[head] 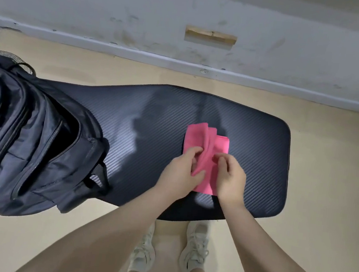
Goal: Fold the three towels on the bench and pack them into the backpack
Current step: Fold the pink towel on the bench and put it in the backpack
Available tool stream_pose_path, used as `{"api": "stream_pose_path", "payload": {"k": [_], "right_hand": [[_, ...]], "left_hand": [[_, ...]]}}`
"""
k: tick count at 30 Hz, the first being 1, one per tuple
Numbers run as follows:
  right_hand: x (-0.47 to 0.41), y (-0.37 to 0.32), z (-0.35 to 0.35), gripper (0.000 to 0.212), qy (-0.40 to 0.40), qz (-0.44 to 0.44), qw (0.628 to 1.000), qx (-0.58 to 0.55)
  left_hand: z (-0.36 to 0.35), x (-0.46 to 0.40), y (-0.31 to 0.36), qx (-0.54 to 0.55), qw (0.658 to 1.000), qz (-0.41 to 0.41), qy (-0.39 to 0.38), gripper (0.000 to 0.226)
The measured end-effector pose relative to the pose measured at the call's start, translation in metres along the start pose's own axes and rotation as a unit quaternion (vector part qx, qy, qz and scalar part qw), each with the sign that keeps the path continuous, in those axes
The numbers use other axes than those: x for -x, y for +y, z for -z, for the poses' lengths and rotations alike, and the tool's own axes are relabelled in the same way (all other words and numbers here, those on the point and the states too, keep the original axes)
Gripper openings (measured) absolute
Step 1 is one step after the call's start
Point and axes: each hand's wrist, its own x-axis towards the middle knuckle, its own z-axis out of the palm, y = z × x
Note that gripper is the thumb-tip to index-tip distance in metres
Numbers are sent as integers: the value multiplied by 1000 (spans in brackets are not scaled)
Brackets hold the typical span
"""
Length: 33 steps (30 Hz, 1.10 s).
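Right now only one towel shows on the bench, a pink one lying near the middle of the dark padded top, part folded into a narrow bundle with a raised ridge of cloth running down its centre. The left hand pinches that ridge between thumb and curled fingers at the near end of the towel. The right hand sits just beside it, its fingers curled down onto the right part of the cloth, seemingly nipping an edge, though the exact hold is hard to make out

No other towels are in sight, so I judge they may already be packed and this is likely the last one, but the inside of the bag is too dark to confirm that. The backpack stands at the left end of the bench, well apart from the towel, with its main pocket unzipped and gaping toward the hands

The step in hand looks like finishing the fold. Next the ridge would need laying flat or turning over so the bundle is tight and even, then both hands would have to keep it closed while carrying it leftward into the open pocket. Loose layers could spring apart on the way if held by one edge only
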Motion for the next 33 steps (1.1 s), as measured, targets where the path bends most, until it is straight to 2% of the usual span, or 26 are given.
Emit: {"api": "stream_pose_path", "payload": {"k": [2, 5, 7, 11, 13, 15, 18, 20, 24, 27, 30, 33], "right_hand": [[-8, 4, 4, 26, 38, -33, 999, 12], [-13, 9, 7, 40, 7, -80, 994, -70], [-16, 15, 11, 42, -15, -111, 991, -76], [-28, 20, 21, 29, -79, -20, 995, 62], [-35, 19, 25, 26, -107, -7, 984, 146], [-41, 17, 27, 28, -110, -12, 978, 179], [-43, 10, 27, 33, -104, -29, 975, 192], [-42, 9, 27, 38, -108, -30, 974, 196], [-29, 15, 41, 40, -157, -11, 981, 115], [-17, 24, 51, 39, -193, -38, 973, 120], [-14, 22, 52, 29, -183, -89, 973, 108], [-14, 7, 52, 32, -162, -147, 974, 56]], "left_hand": [[-15, -2, 5, -28, 1000, 1, -9, 52], [-39, -3, 4, -91, 995, 13, -40, 61], [-50, -5, 2, -131, 990, 12, -55, 59], [-45, -2, -1, -103, 994, -19, -32, 41], [-37, -1, -6, -156, 986, -59, 10, 42], [-32, -4, -10, -252, 962, -102, 26, 55], [-28, -13, -11, -370, 920, -117, -46, 84], [-31, -23, -13, -428, 895, -97, -82, 97], [-42, -42, -9, -423, 898, -35, -113, 118], [-44, -48, -4, -416, 903, -19, -105, 125], [-42, -37, 2, -393, 914, -25, -95, 115], [-38, -14, 4, -300, 949, -54, -75, 88]]}}
